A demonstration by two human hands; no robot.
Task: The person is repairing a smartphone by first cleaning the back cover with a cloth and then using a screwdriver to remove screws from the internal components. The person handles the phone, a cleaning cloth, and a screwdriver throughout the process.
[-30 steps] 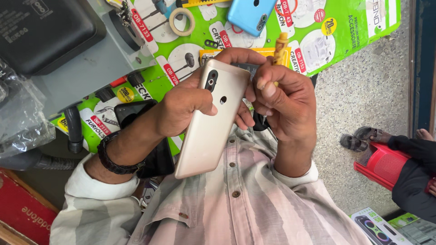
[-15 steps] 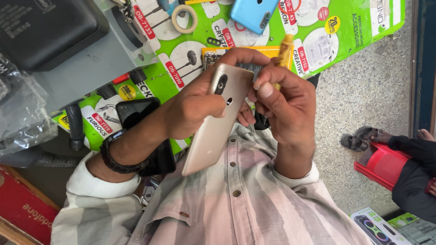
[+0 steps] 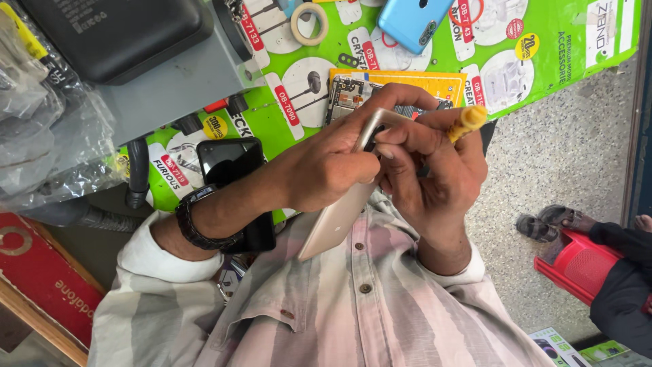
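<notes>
Gold Phone Held Up, Small Tool Worked at Its Top

A gold phone (image 3: 336, 221) is held up in front of the shirt, above the green mat (image 3: 543, 68). It is tilted, with its top end up between both hands and its bottom end down near the buttons.

The left hand (image 3: 326, 170) is wrapped tight around the top part of the phone, with the thumb pressed on its edge. A dark watch (image 3: 193, 221) is worn on that wrist. The right hand (image 3: 435, 177) is closed around a small tool with a yellow handle (image 3: 467, 119). The tip of the tool is hidden behind the fingers, so where it touches the phone cannot be told.

For this step to be done well, the phone should be gripped firmly but not squeezed, so that it is not bent. The tool should be pushed gently and slowly, because a slip could scratch the phone or poke a finger. The fingers of the left hand are best placed away from the tip. The two hands should be pressed close together so that little shakes are stopped.

A blue phone (image 3: 414, 20), a bare circuit board (image 3: 346, 88), a ring of tape (image 3: 309, 24) and a black phone (image 3: 231, 163) are seen on the mat, so small parts should be set down there with care
</notes>
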